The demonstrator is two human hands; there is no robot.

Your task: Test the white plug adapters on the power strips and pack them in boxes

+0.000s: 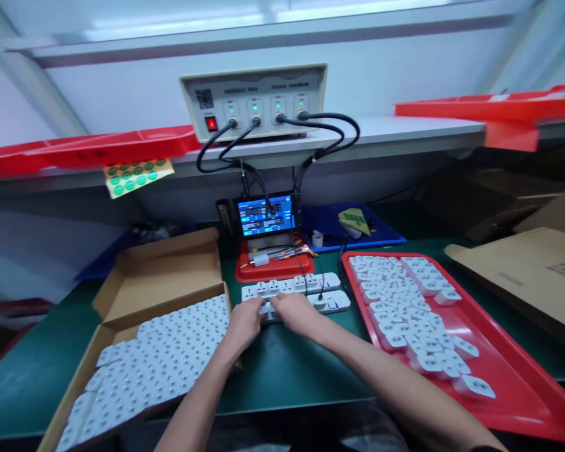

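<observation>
Both my hands rest at the near power strip (332, 304), a white strip lying on the green bench. My left hand (245, 321) has its fingers curled over a white plug adapter at the strip's left end. My right hand (295, 312) is closed on another white adapter plugged into the strip's middle. A second white power strip (292, 286) lies just behind, with several white adapters plugged in and black cables running up from them.
A cardboard box (160, 289) at left holds rows of white adapters. A red tray (508, 376) at right holds several more. Behind stand a small blue screen (265, 216), a small red tray (273, 269), and a beige tester box (254, 100) on the shelf.
</observation>
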